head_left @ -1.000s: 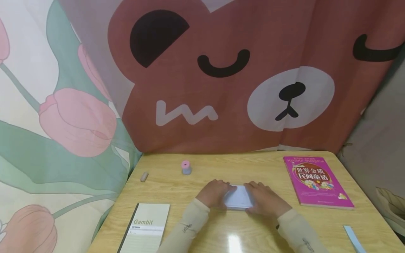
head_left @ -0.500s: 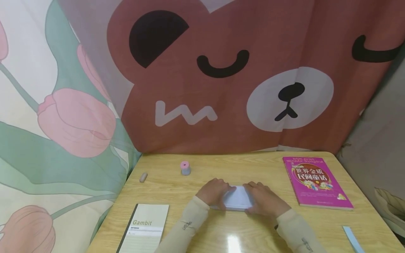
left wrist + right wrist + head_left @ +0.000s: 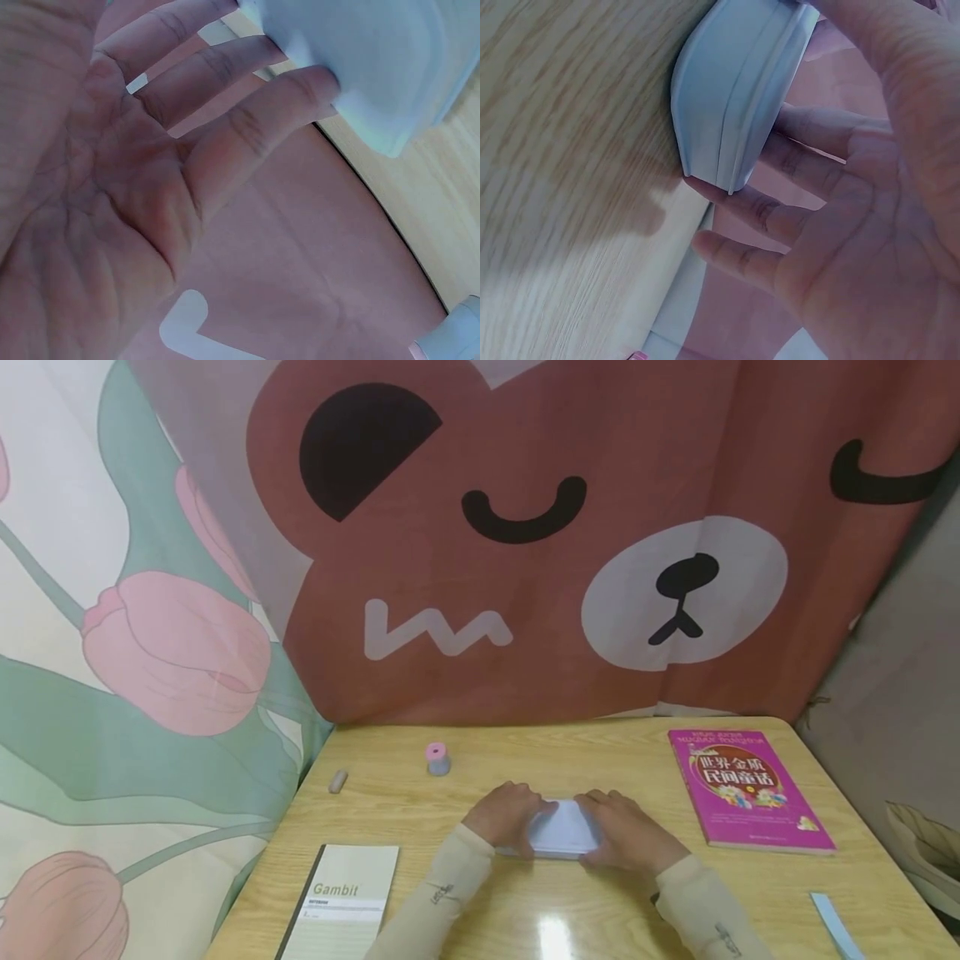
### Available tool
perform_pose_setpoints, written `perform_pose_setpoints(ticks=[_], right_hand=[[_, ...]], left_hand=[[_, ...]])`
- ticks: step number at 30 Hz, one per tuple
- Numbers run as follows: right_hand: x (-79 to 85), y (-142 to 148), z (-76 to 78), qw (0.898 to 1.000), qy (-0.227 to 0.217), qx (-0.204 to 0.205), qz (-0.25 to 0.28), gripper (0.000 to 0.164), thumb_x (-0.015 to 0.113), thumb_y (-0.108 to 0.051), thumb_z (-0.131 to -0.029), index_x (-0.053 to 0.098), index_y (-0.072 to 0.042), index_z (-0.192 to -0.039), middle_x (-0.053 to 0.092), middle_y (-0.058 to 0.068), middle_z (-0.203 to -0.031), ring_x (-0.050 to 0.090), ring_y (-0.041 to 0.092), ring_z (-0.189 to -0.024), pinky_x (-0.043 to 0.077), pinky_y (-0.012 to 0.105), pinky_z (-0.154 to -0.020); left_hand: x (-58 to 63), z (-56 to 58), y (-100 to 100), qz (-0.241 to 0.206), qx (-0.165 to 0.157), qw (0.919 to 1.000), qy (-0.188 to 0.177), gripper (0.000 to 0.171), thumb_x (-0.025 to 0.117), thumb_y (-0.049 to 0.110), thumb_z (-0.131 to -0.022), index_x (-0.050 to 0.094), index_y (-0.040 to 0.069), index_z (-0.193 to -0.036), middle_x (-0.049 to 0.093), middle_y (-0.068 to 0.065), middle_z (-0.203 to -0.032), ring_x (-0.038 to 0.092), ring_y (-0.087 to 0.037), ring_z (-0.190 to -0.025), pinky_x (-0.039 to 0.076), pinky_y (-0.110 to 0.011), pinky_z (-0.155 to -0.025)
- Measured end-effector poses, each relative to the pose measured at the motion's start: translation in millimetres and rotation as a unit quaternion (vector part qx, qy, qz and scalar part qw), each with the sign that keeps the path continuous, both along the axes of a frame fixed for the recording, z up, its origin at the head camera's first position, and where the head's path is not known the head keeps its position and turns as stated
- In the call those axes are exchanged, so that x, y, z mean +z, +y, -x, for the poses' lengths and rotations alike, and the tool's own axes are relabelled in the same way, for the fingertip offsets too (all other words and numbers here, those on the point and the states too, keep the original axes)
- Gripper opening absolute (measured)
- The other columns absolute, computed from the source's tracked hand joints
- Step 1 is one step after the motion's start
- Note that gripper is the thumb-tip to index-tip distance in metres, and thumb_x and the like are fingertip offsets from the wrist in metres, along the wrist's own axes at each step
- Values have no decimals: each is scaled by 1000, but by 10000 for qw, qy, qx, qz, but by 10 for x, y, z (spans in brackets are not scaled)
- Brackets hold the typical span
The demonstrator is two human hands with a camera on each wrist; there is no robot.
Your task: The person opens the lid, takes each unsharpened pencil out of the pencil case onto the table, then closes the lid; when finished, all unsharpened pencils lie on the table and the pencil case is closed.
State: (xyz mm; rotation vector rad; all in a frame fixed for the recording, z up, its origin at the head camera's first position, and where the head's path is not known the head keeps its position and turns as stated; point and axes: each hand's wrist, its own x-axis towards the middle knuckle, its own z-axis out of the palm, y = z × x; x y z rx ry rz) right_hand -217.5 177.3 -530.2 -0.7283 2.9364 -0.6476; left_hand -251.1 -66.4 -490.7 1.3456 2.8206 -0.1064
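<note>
A pale blue-white case [image 3: 564,828] with rounded corners lies on the wooden table, between both hands. Along its side runs a seam, plain on the case [image 3: 724,97] in the right wrist view. My left hand [image 3: 504,817] holds the left end, thumb at the near side; its fingertips touch the case [image 3: 367,67] in the left wrist view. The right hand [image 3: 628,833] grips the opposite end, with fingers along the far side and thumb nearer me. Parts of both ends are hidden by the hands. Whether the lid is raised, I cannot tell.
A pink-topped grey spool [image 3: 437,758] and a small greyish-brown cylinder [image 3: 338,782] stand toward the back left. A notebook [image 3: 341,897] lies front left. On the right are a magenta book [image 3: 750,789] and a light blue strip [image 3: 836,927]. A bear-print curtain [image 3: 525,568] hangs behind.
Between the oldest frame and the later ones, a thin pale edge has come into sight below my left hand. Both hands keep nearly the same place on the case.
</note>
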Motion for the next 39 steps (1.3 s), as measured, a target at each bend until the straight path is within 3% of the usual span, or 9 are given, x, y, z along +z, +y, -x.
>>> perform_pose_setpoints(ticks=[3, 9, 12, 18, 22, 27, 30, 35, 39], right_hand=[[-5, -3, 5, 10000, 17, 19, -6, 98, 102, -40, -72, 61, 1, -151, 67, 19, -145, 65, 35, -116, 60, 56, -98], [-3, -6, 12, 9998, 122, 22, -134, 96, 103, -37, -71, 62, 1, -149, 69, 17, -141, 65, 31, -112, 58, 52, -96], [13, -9, 2, 9999, 48, 0, -125, 97, 103, -36, -71, 61, 2, -150, 68, 19, -143, 66, 36, -117, 54, 60, -107], [30, 19, 22, 9993, -361, 39, 34, 107, 100, -39, -77, 50, 2, -162, 56, 25, -160, 56, 50, -142, 29, 75, -127], [77, 77, 52, 9989, -439, 125, 100, 101, 95, -50, -84, 51, -9, -165, 52, 21, -166, 51, 48, -150, 32, 74, -126], [218, 104, 87, 9978, -396, 298, 433, 61, 79, -51, -100, 69, -17, -150, 68, 7, -149, 64, 35, -137, 52, 62, -115], [284, 92, 122, 9965, -455, 307, 629, 45, 72, -48, -106, 76, -20, -141, 75, 1, -137, 70, 29, -128, 56, 58, -112], [301, 95, 194, 9951, -507, 200, 827, 42, 65, -50, -110, 77, -24, -139, 78, -2, -136, 72, 30, -132, 54, 60, -115], [287, 126, 260, 9930, -536, 261, 1018, 43, 60, -53, -111, 77, -26, -139, 79, -5, -135, 72, 28, -132, 54, 59, -115]], left_hand=[[10, 3, -12, -29, -44, 10000, -69, 71, 107, 33, -64, 81, 23, -129, 82, 9, -100, 67, -3, -81, 55, -16, -77], [83, 15, -39, -413, 186, 9963, -733, 75, 106, 28, -68, 80, 19, -137, 84, 4, -120, 75, -4, -95, 59, -19, -89], [122, 9, -50, -499, 256, 9938, -962, 72, 105, 26, -70, 80, 17, -137, 83, 3, -124, 76, -4, -101, 59, -19, -92], [229, 22, -107, -930, 363, 9868, -1278, 47, 99, 14, -75, 87, 18, -121, 83, 9, -102, 60, 2, -78, 50, -12, -73], [273, 60, -147, -1180, 149, 9830, -1397, 29, 94, 10, -78, 89, 16, -107, 76, 9, -84, 47, 2, -67, 42, -10, -64], [274, 98, -200, -1256, 126, 9828, -1345, 33, 93, 15, -84, 88, 16, -116, 82, 10, -100, 56, 4, -72, 46, -9, -71], [266, 110, -234, -1368, 216, 9823, -1260, 31, 90, 15, -88, 87, 17, -119, 83, 9, -102, 63, -3, -76, 51, -15, -73], [253, 36, -327, -1666, 413, 9803, -976, 40, 79, 22, -102, 71, 19, -142, 83, 1, -120, 78, -13, -103, 62, -27, -89], [214, -74, -456, -1871, 369, 9798, -604, 35, 70, 25, -110, 61, 25, -144, 69, -8, -151, 69, -27, -136, 59, -45, -110]])
